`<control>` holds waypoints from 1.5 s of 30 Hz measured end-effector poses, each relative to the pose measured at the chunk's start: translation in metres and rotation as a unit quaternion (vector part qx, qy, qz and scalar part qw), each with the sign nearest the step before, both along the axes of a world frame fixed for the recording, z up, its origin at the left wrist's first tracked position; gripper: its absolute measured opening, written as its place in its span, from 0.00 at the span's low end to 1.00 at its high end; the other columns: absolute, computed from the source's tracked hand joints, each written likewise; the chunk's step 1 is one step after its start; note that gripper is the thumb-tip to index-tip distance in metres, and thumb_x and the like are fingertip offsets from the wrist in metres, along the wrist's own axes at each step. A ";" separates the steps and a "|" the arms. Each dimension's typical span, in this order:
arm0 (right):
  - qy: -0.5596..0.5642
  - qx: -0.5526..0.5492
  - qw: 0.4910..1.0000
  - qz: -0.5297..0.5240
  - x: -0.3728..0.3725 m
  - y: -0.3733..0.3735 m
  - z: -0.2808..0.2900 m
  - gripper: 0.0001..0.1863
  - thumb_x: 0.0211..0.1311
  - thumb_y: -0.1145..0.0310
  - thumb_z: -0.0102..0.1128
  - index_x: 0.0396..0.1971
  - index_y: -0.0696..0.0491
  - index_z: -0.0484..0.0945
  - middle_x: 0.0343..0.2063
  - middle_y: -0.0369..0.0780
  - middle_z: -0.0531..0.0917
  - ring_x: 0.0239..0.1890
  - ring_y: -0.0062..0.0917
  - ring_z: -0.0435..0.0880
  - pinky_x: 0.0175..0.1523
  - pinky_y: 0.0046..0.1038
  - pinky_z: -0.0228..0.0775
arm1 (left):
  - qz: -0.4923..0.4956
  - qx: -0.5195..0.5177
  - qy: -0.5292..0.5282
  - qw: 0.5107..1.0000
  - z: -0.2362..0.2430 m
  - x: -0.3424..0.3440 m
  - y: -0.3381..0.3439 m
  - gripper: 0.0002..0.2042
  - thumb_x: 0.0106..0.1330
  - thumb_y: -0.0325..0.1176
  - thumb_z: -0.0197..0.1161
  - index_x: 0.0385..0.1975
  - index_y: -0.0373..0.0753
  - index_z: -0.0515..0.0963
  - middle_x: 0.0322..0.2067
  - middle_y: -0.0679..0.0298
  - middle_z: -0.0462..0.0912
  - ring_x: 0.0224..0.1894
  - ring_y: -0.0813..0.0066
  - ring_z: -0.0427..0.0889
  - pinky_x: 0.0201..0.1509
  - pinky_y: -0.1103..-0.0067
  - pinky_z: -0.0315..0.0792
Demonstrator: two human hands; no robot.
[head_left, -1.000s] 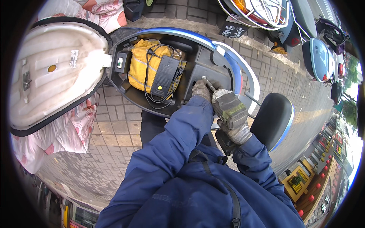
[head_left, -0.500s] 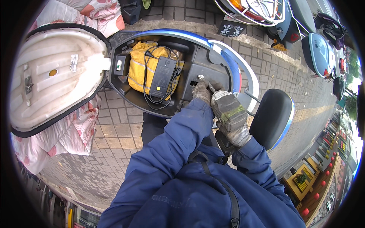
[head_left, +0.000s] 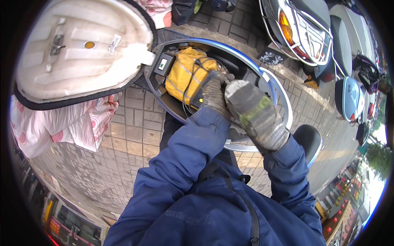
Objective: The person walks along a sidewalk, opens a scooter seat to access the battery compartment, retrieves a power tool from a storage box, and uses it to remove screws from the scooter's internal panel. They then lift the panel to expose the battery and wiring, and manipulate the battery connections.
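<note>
Both of my hands wear dirty knitted gloves. My right hand [head_left: 269, 133] grips a dark power tool [head_left: 248, 104] with green smudges, its metal nose pointing away from me. My left hand [head_left: 215, 96] is closed by that nose, its fingertips on something small I cannot make out. Beneath them is the open under-seat compartment [head_left: 193, 41] of a blue scooter, holding a folded yellow bag [head_left: 180, 78] and a black charger [head_left: 200, 101] with a looped cable, now largely hidden by my left hand. The raised seat lid [head_left: 74, 69] shows its whitish underside at the left.
Pink-patterned quilts [head_left: 61, 127] hang under the lid. A black backrest pad [head_left: 308, 141] sits right of my hands. Parked scooters [head_left: 303, 37], one with a light-blue top box [head_left: 347, 98], line the upper right, on grey paving [head_left: 135, 110]. Shopfronts edge the bottom corners.
My hands and the tool have come up from the black panel with the bolt and look nearer, now covering part of the charger. The view has shifted, carrying the scooter rightward in frame.
</note>
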State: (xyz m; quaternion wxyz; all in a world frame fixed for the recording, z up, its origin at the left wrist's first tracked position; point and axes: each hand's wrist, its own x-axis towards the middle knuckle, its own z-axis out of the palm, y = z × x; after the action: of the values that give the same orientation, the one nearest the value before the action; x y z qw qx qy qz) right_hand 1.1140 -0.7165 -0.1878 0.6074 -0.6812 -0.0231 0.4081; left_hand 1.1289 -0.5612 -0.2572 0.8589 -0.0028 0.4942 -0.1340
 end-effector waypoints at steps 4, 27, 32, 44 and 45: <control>-0.192 -0.177 0.936 0.236 0.056 0.046 -0.034 0.30 0.38 0.72 0.65 0.47 0.56 0.69 0.36 0.43 0.80 0.39 0.30 0.79 0.43 0.26 0.72 | 0.051 -0.067 -0.008 0.996 -0.037 0.015 0.067 0.10 0.60 0.40 0.53 0.28 0.39 0.75 0.28 0.60 0.79 0.29 0.64 0.78 0.38 0.69 0.75; -0.084 -0.328 0.893 0.296 0.141 0.190 -0.197 0.33 0.40 0.65 0.66 0.50 0.56 0.67 0.40 0.44 0.79 0.43 0.31 0.78 0.46 0.26 0.70 | -0.343 0.682 -0.166 0.624 -0.269 0.034 0.091 0.19 0.64 0.45 0.43 0.49 0.43 0.66 0.50 0.63 0.69 0.53 0.70 0.66 0.60 0.74 0.59; 0.133 -0.210 0.959 0.136 0.144 0.201 -0.205 0.29 0.46 0.71 0.63 0.51 0.56 0.66 0.44 0.40 0.76 0.47 0.27 0.75 0.52 0.23 0.67 | -0.374 0.662 -0.205 0.616 -0.281 0.042 0.084 0.22 0.64 0.47 0.39 0.54 0.44 0.63 0.55 0.64 0.66 0.58 0.71 0.62 0.65 0.74 0.54; -0.132 -0.301 0.853 0.406 0.159 0.220 -0.203 0.21 0.53 0.75 0.54 0.50 0.56 0.67 0.47 0.42 0.75 0.49 0.28 0.73 0.54 0.27 0.66 | 0.380 -0.098 -0.148 0.908 -0.238 0.056 0.106 0.24 0.65 0.47 0.38 0.55 0.38 0.62 0.54 0.57 0.66 0.55 0.62 0.67 0.60 0.66 0.62; -0.140 -0.267 0.867 0.396 0.159 0.224 -0.200 0.19 0.57 0.79 0.48 0.50 0.55 0.67 0.48 0.42 0.74 0.49 0.27 0.73 0.55 0.28 0.66 | 0.369 -0.102 -0.114 0.917 -0.236 0.058 0.109 0.22 0.66 0.46 0.38 0.54 0.40 0.64 0.53 0.58 0.68 0.53 0.62 0.69 0.58 0.67 0.64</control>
State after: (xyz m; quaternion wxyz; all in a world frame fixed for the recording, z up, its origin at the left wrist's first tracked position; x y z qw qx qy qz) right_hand 1.2731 -0.4924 -0.3881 0.1800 -0.8012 -0.2657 0.5050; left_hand 1.1865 -0.4522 -0.4934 0.8929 -0.2572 0.3407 0.1433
